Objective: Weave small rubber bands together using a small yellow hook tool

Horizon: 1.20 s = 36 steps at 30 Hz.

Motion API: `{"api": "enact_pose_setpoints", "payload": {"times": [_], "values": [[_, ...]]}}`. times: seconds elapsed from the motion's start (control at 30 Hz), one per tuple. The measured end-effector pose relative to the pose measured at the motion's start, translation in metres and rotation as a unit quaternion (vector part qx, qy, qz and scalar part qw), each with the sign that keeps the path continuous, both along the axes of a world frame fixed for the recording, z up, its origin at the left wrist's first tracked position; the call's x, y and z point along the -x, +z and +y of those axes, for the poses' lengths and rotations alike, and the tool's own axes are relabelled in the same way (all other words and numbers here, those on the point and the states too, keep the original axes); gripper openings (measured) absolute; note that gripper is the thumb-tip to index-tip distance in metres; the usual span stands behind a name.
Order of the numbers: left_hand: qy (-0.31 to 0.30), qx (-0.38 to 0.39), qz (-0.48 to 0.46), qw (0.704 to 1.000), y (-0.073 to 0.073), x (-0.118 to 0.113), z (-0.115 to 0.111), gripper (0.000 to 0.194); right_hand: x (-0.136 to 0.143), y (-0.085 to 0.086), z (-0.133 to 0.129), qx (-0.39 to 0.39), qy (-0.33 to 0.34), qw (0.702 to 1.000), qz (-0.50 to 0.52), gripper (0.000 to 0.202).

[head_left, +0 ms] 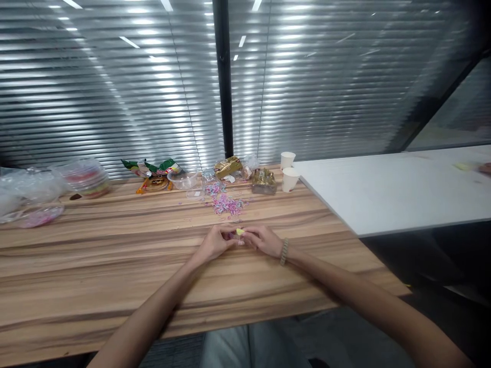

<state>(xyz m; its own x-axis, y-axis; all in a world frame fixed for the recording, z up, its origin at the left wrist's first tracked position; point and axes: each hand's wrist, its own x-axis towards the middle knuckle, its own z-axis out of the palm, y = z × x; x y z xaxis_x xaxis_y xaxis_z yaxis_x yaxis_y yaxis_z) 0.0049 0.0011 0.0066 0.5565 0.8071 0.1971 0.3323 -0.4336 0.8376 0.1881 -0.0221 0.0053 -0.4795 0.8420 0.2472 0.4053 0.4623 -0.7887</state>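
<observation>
Close together above the wooden table, my two hands meet in the middle of the view. Between the fingertips of my right hand [266,240], which wears a beaded bracelet [284,251], is a small yellow piece [240,231]. My left hand [215,243] curls its fingers and thumb around a small clear object with pinkish bits [232,236], partly hidden by the fingers; its exact kind is too small to tell. Just beyond the hands lies a loose pile of small pink, purple and pale blue pieces [227,204].
Behind the pile stand a clear plastic bowl [183,179], gold wrappers [264,181], a green snack packet [153,167] and two paper cups [290,180]. Stacked lidded tubs [85,179] and plastic bags [32,186] sit far left. A white table [391,194] adjoins at right.
</observation>
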Motion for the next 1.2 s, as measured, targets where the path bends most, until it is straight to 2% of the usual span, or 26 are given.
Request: {"api": "enact_pose_setpoints", "payload": {"times": [0.2, 0.3, 0.47, 0.6, 0.7, 0.77, 0.83, 0.97, 1.1, 1.2], "values": [[-0.049, 0.040, -0.012, 0.998, 0.005, 0.003, 0.001, 0.025, 0.003, -0.004, -0.002, 0.061, 0.048, 0.994, 0.071, 0.040], [-0.045, 0.017, 0.012, 0.999, 0.008, 0.004, 0.000, 0.026, 0.005, -0.010, 0.000, 0.112, 0.028, 0.984, 0.134, 0.039], [-0.005, -0.059, 0.038, 0.998, 0.015, -0.001, -0.005, 0.031, 0.010, -0.014, 0.005, 0.189, 0.000, 0.936, 0.297, 0.037], [0.027, -0.178, 0.017, 0.983, 0.015, -0.004, -0.009, 0.024, 0.013, -0.012, 0.006, 0.219, -0.013, 0.906, 0.363, 0.037], [-0.008, -0.262, -0.022, 0.965, 0.013, -0.004, -0.012, 0.016, 0.013, -0.010, 0.005, 0.261, -0.011, 0.879, 0.399, 0.035], [-0.047, -0.271, -0.037, 0.961, 0.014, -0.004, -0.015, 0.015, 0.012, -0.008, 0.003, 0.285, -0.003, 0.863, 0.416, 0.034], [-0.066, -0.232, -0.032, 0.970, 0.016, -0.004, -0.018, 0.016, 0.012, -0.007, 0.002, 0.299, 0.008, 0.852, 0.429, 0.034], [-0.027, -0.066, -0.020, 0.997, 0.020, -0.004, -0.018, 0.024, 0.012, -0.007, 0.001, 0.290, 0.023, 0.855, 0.430, 0.034], [-0.021, 0.102, -0.068, 0.992, 0.012, -0.005, -0.008, 0.026, 0.013, -0.012, 0.001, 0.239, 0.020, 0.889, 0.390, 0.032], [-0.016, 0.208, -0.139, 0.968, 0.002, -0.005, -0.001, 0.022, 0.010, -0.011, 0.000, 0.176, 0.033, 0.936, 0.304, 0.030]]}}
